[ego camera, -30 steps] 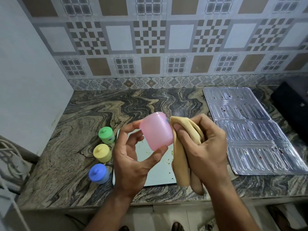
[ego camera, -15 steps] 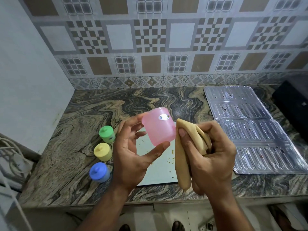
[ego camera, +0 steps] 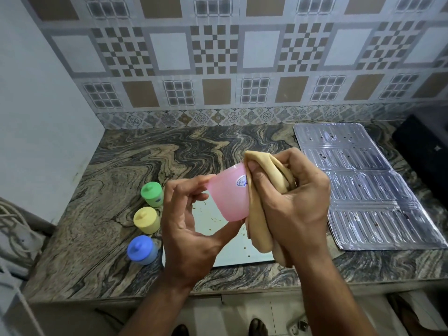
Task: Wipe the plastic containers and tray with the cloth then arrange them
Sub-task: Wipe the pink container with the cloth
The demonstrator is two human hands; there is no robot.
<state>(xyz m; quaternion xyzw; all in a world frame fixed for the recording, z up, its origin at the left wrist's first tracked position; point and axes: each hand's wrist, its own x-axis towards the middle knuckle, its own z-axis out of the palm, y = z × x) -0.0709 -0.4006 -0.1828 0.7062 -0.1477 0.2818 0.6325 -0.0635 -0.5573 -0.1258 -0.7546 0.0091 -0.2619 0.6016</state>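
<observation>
Farthest left of the hands, three small lidded plastic containers stand in a line on the marbled stone counter (ego camera: 101, 214): a green container (ego camera: 152, 194) at the far end, a yellow container (ego camera: 146, 219) in the middle, and a blue container (ego camera: 140, 249) nearest the counter edge. All three sit just left of the left hand's wrist and knuckles, apart from it.

The left hand (ego camera: 186, 229) is raised above the counter, its fingers and thumb curled around a pink plastic container (ego camera: 228, 197), which lies tilted on its side with an oval label facing the camera. Directly below both hands lies a pale flat tray (ego camera: 211, 229), speckled with small crumbs and mostly hidden behind the palms.

The right hand (ego camera: 291, 207) is clenched around a bunched tan cloth (ego camera: 266, 175), with its thumb pressing a fold of the fabric against the right side of the pink container. A tail of the cloth hangs down past the heel of that hand.

Right of the right hand, a ribbed silver foil mat (ego camera: 368, 190) lies flat on the counter, and a dark appliance (ego camera: 426, 156) sits beyond it at the frame edge.
</observation>
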